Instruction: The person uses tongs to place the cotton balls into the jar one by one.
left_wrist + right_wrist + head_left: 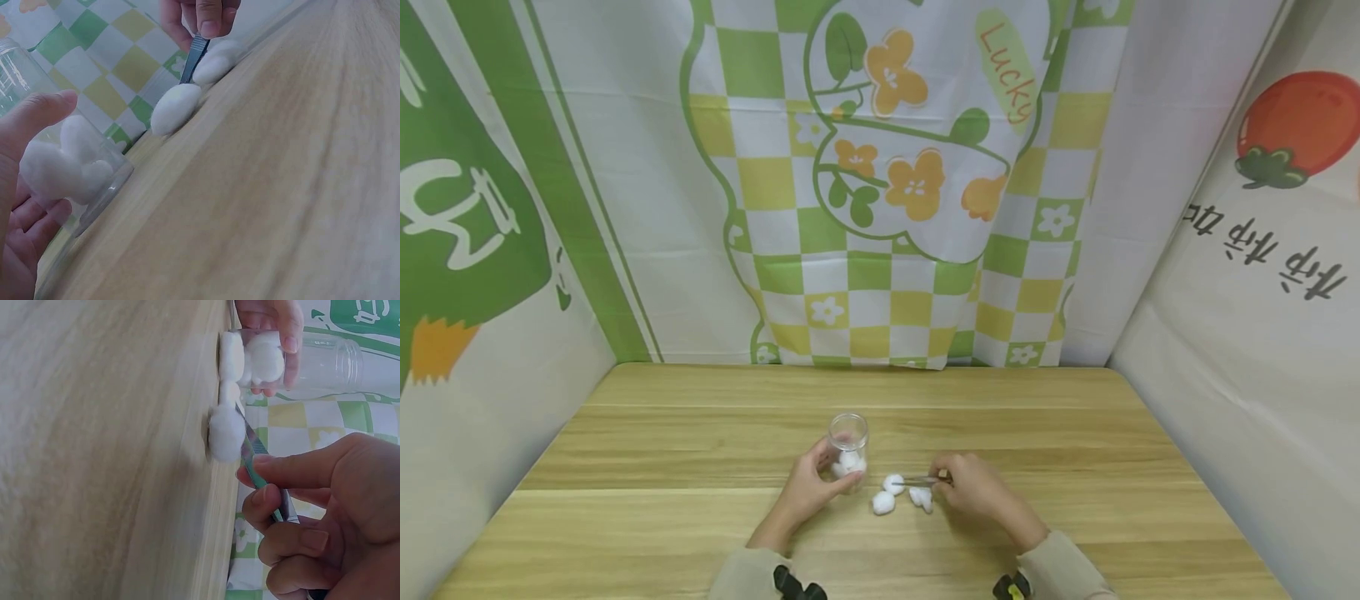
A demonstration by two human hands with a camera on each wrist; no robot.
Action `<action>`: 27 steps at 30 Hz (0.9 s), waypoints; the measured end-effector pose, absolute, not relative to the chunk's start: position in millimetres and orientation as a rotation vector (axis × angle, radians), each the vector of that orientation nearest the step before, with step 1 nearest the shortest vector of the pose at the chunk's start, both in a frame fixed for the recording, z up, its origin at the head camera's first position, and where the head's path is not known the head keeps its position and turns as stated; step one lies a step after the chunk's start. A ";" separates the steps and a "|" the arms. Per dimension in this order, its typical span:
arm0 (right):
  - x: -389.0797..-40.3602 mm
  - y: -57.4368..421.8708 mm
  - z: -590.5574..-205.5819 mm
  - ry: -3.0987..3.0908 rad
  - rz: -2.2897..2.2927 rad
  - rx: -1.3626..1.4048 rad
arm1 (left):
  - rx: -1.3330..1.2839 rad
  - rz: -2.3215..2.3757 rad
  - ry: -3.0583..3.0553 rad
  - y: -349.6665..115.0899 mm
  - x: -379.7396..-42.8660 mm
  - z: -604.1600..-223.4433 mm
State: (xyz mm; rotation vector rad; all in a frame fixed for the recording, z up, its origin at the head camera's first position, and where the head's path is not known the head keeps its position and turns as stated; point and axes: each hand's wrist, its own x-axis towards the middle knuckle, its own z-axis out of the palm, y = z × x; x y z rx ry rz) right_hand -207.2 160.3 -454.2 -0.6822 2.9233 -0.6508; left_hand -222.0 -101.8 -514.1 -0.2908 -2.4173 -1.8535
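Note:
A clear jar (848, 433) stands on the table with several cotton balls (56, 169) in its lower part. My left hand (811, 483) grips the jar around its side, thumb in front. Between finger and thumb my right hand (973, 487) pinches metal tweezers (262, 456), pointing left. Their tips reach a cotton ball (893, 483) on the table; whether they squeeze it I cannot tell. Just in front of that one lies another cotton ball (883, 502), and a looser white cotton piece (921, 498) sits under the tweezers, near the right fingers. The jar's mouth is uncovered.
The wooden table (700, 433) runs back to a green and yellow checked curtain (880, 317). Printed cloth walls (1240, 350) flank it at left and right. Dark straps (797, 583) show at both sleeve cuffs.

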 end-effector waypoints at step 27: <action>-204.1 158.3 -449.7 3.027 -0.675 -0.688 | -0.283 -1.845 -2.433 -101.8 -221.2 -513.0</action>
